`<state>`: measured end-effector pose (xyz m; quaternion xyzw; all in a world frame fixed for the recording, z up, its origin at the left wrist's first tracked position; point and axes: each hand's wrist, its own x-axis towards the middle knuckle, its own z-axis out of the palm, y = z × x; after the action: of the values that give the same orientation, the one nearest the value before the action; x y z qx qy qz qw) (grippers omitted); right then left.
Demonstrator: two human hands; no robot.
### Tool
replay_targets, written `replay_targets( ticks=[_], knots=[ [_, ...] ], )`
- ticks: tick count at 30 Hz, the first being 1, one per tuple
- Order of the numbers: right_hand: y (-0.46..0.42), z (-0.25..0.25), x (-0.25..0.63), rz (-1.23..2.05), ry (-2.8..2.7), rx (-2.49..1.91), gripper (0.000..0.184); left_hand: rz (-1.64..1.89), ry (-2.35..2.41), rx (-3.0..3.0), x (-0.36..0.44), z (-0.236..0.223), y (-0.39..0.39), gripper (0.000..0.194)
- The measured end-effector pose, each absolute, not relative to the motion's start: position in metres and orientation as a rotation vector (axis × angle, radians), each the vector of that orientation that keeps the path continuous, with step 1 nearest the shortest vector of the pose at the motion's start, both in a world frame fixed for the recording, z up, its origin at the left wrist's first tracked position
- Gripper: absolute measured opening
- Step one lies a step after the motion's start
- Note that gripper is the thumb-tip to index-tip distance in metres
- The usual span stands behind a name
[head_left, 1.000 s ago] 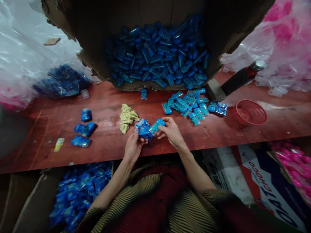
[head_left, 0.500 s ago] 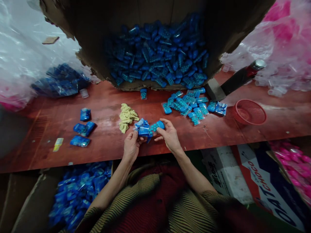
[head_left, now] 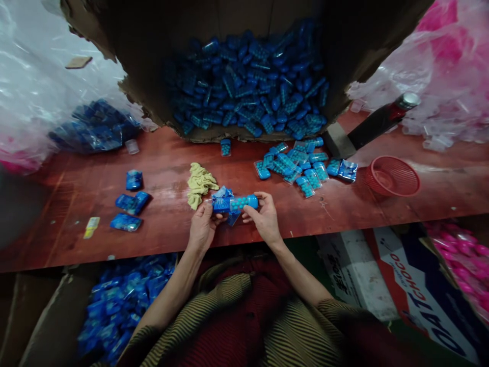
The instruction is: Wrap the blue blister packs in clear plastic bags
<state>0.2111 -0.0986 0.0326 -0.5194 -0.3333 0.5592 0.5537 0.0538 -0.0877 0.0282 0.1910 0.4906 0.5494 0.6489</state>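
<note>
My left hand [head_left: 201,227] pinches a small stack of blue plastic wrappers [head_left: 222,203] just above the red table's near edge. My right hand [head_left: 264,218] grips a clear case of blue beads [head_left: 243,202] and holds it level, its left end pushed into the wrapper in my left hand. Both hands are closed round these things. A heap of the same blue bead cases [head_left: 301,164] lies on the table just beyond my right hand. A crumpled yellow cloth [head_left: 200,182] rests to the left of the wrappers.
A torn cardboard box [head_left: 248,81] full of blue cases stands at the back. A red mesh basket [head_left: 391,176] and a dark bottle [head_left: 376,122] lie right. Three wrapped blue packs [head_left: 132,201] lie left. A box of wrapped packs [head_left: 122,300] sits below the table [head_left: 160,163].
My right hand has turned the bead case from tilted to level and slid it left into the wrapper. Both hands have drawn a little closer together.
</note>
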Motion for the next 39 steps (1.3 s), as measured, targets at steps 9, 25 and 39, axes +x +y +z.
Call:
replay_targets(
  ticks=[9,25,39],
  knots=[
    [-0.1,0.031,0.208,1.267,-0.784,-1.249,0.043,1.222,1.107,0.423,0.055,0.03,-0.089,0.038],
    [-0.107,0.023,0.203,1.044,-0.904,-1.345,0.044,1.201,1.129,0.255,0.066,0.038,-0.089,0.027],
    [-0.105,0.027,0.207,1.18,-0.838,-1.322,0.042,1.172,1.12,0.251,0.064,0.035,-0.088,0.022]
  ],
)
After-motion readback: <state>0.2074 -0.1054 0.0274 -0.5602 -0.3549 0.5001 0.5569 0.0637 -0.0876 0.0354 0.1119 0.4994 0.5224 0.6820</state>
